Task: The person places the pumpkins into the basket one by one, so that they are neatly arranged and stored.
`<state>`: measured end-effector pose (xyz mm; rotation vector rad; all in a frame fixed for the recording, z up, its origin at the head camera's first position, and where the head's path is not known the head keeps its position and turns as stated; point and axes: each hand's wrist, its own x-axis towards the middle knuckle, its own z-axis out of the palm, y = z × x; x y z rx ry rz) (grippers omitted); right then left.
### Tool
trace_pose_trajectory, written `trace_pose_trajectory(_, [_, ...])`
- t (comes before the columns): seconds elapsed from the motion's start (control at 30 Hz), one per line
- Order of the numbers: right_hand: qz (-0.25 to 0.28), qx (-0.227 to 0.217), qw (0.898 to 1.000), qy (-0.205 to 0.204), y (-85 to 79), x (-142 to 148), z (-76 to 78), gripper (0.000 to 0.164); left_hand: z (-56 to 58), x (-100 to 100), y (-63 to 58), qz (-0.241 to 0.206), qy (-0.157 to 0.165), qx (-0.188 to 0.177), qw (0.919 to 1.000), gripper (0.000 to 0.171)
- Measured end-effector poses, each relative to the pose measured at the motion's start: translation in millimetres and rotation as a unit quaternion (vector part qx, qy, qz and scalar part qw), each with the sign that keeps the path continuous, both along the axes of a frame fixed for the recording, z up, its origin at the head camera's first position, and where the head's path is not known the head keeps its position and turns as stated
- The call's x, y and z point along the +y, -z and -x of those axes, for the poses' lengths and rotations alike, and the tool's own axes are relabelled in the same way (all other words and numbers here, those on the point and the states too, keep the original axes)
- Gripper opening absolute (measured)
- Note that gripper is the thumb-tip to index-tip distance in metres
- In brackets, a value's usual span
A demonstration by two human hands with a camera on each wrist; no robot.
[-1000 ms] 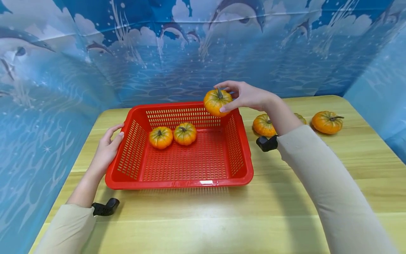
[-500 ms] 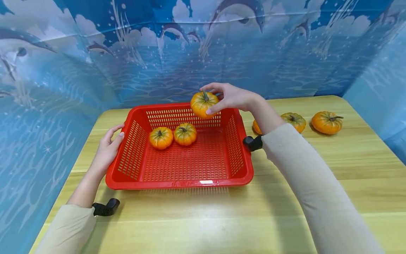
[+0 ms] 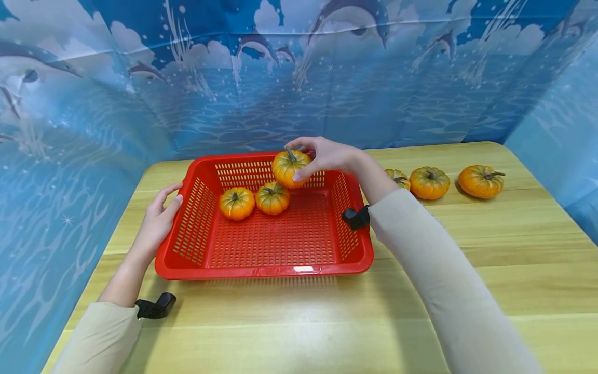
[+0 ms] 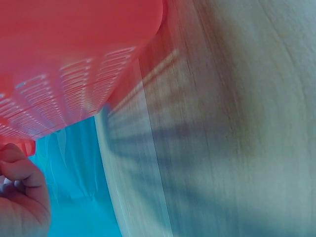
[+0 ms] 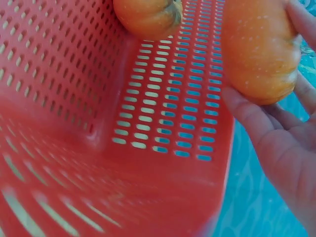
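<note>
With the middle of the basket taken as the centre of the dial, a beige left sleeve (image 3: pixel 98 332) lies at 8 o'clock, a black wrist device (image 3: pixel 156 306) at its cuff. The person's left hand (image 3: pixel 158 222) is at 9 o'clock, its thumb and fingers clasped on the left rim of the red basket (image 3: pixel 266 272). The basket is slotted and stands on a pale wooden table (image 3: pixel 261 332).

Inside it, a first pumpkin (image 3: pixel 237 204) sits toward 10 o'clock, ribbed and orange. A second pumpkin (image 3: pixel 272 201) is beside it toward 12 o'clock, orange-yellow, with a dark stem. At 1 o'clock is the held pumpkin (image 3: pixel 286 167), raised clear of the basket floor by the back wall, its stem pointing up and leaning slightly left. The right hand (image 3: pixel 329 157), between 1 and 2 o'clock, pinches it, thumb on the near side and fingers round the far side.

A second wrist device (image 3: pixel 357 218) is at 3 o'clock, and the right sleeve (image 3: pixel 434 259) stretches toward 4 o'clock. Between 2 and 3 o'clock, on the table, a partly hidden pumpkin (image 3: pixel 399 177) lies behind the forearm, then a greenish-orange pumpkin (image 3: pixel 430 184), then, a little apart, an outermost pumpkin (image 3: pixel 478 183) with its stem toward 3 o'clock.
</note>
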<state>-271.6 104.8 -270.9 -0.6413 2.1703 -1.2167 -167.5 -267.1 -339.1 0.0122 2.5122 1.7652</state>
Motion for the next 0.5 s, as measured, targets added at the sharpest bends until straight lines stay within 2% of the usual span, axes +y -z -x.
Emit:
trace_pose_trajectory(0.27, [-0.048,0.001,0.999,-0.006,8.8,3.6,2.4,0.075,2.6,-1.3,1.4,-0.001,-0.001,-0.004,1.0000,0.054])
trace_pose_trajectory(0.5, [-0.094,0.002,0.995,-0.035,15.2,6.1,2.6,0.074,0.5,-0.6,-1.2,0.008,0.003,-0.003,1.0000,0.055])
